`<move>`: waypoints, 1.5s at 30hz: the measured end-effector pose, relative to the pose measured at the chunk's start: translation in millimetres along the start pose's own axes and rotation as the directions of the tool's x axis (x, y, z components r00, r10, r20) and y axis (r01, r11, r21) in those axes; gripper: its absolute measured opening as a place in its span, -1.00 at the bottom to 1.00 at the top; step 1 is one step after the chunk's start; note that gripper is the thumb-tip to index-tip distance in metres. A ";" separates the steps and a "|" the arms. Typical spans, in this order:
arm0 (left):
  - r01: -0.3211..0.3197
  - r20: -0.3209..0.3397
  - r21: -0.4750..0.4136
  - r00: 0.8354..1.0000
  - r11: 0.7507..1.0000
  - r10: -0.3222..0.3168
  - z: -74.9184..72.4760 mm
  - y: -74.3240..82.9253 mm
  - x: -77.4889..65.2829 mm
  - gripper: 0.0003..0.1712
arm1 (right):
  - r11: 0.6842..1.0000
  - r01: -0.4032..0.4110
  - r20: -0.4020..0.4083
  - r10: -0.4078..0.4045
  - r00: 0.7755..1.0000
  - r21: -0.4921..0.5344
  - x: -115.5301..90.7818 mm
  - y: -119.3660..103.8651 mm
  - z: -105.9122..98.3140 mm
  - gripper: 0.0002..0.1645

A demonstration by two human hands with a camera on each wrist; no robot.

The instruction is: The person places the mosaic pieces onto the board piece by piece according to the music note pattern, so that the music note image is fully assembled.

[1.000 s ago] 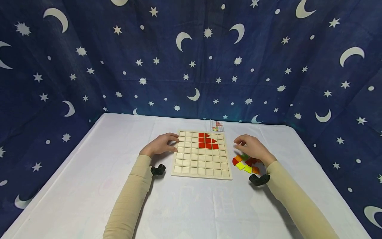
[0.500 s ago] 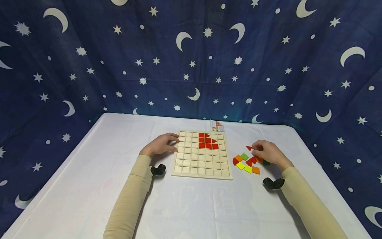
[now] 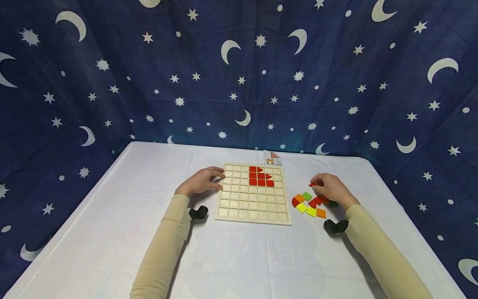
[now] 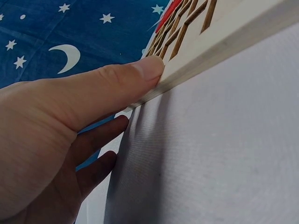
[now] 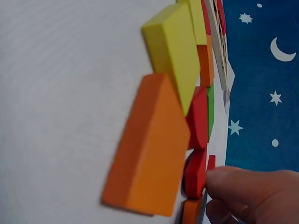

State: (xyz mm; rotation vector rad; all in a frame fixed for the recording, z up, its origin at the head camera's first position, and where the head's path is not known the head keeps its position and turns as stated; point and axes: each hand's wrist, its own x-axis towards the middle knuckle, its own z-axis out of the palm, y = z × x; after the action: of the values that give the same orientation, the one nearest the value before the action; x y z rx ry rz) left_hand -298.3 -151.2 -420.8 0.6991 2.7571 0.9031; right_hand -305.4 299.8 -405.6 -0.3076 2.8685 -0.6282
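A wooden grid board (image 3: 246,203) lies mid-table with several red square tiles (image 3: 261,182) and two pointed red tiles in its upper cells. At the board's left side, my left hand (image 3: 200,180) rests with relaxed fingers. The left wrist view shows its thumb (image 4: 145,70) lying against the board's edge (image 4: 205,60). Right of the board, my right hand (image 3: 332,187) pinches a small red triangle tile (image 3: 311,185), mostly hidden by its fingertips. Loose coloured tiles lie just below that hand, among them a green square (image 3: 307,196), a yellow square (image 3: 311,212) and an orange square (image 3: 320,213).
Behind the board stands a small picture card (image 3: 272,158) with a red pattern on a grid. The white-covered table (image 3: 239,257) meets a dark blue curtain (image 3: 239,83) with moons and stars. More red and orange tiles (image 5: 198,116) cluster near the right hand.
My right hand moved from beside the board to the right, reached the red triangle tile, and now pinches it, having shifted slightly left. The left hand has stayed at the board's edge.
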 end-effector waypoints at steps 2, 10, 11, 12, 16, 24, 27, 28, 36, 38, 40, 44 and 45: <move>0.001 0.001 -0.002 1.000 1.000 -0.001 0.0 0.0 0.4 -0.45 | 1.000 0.012 0.002 -0.012 1.000 0.001 0.5 -0.4 -0.4 -0.69; -0.013 0.001 0.004 1.000 1.000 0.013 -0.7 0.6 0.5 -0.44 | 0.998 -0.062 -0.012 0.062 0.998 0.008 4.2 -3.2 1.2 -0.53; -0.018 -0.001 0.005 1.000 1.000 0.018 -1.0 1.2 0.2 -0.45 | 0.998 -0.069 -0.014 0.069 0.998 0.009 4.8 -3.6 1.9 -0.53; -0.023 -0.002 0.006 1.000 1.000 0.023 -1.3 1.4 0.0 -0.45 | 0.998 -0.069 -0.015 0.069 0.997 0.009 5.4 -3.7 2.6 -0.53; -0.034 -0.005 0.001 0.999 0.999 0.034 -2.3 2.1 -0.6 -0.45 | 0.999 -0.051 -0.007 0.051 0.999 0.016 7.3 -3.5 4.7 -0.59; -0.038 -0.004 0.007 0.999 0.999 0.038 -2.0 1.3 0.0 -0.45 | 0.997 -0.066 0.007 0.066 0.998 0.027 7.2 -5.5 3.2 -0.55; -0.036 -0.004 0.002 0.999 0.999 0.036 -1.9 0.7 0.0 -0.45 | 0.998 -0.056 0.012 0.056 0.998 0.028 6.4 -5.7 3.1 -0.59; -0.034 -0.003 0.001 0.999 0.999 0.034 -1.8 0.6 0.0 -0.45 | 0.998 -0.053 0.012 0.053 0.999 0.029 6.4 -5.6 3.2 -0.60; -0.026 -0.008 -0.004 1.000 1.000 0.026 -2.6 1.7 -1.0 -0.45 | 0.999 -0.041 0.006 0.041 0.999 0.027 6.5 -8.1 4.6 -0.63; -0.025 -0.006 -0.003 1.000 1.000 0.025 -2.7 2.3 -1.5 -0.45 | 0.999 -0.040 0.003 0.040 0.999 0.028 7.1 -10.2 5.5 -0.63; -0.026 -0.002 0.001 1.000 1.000 0.026 -2.6 2.7 -1.9 -0.44 | 0.999 -0.037 -0.001 0.038 0.999 0.029 8.0 -13.3 6.7 -0.63; -0.025 0.000 0.001 1.000 1.000 0.025 -2.7 3.0 -2.2 -0.45 | 0.999 -0.034 0.004 0.034 0.999 0.039 11.3 -23.5 9.9 -0.62; -0.025 -0.001 -0.002 1.000 1.000 0.025 -2.7 2.8 -2.2 -0.45 | 0.999 -0.029 0.006 0.029 1.000 0.042 12.0 -26.8 10.8 -0.62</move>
State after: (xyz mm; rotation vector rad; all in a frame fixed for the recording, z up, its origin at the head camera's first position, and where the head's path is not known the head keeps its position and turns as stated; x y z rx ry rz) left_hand -296.1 -151.7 -417.0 0.7346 2.7539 0.9107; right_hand -310.2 268.9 -405.4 -0.2604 2.8445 -0.6807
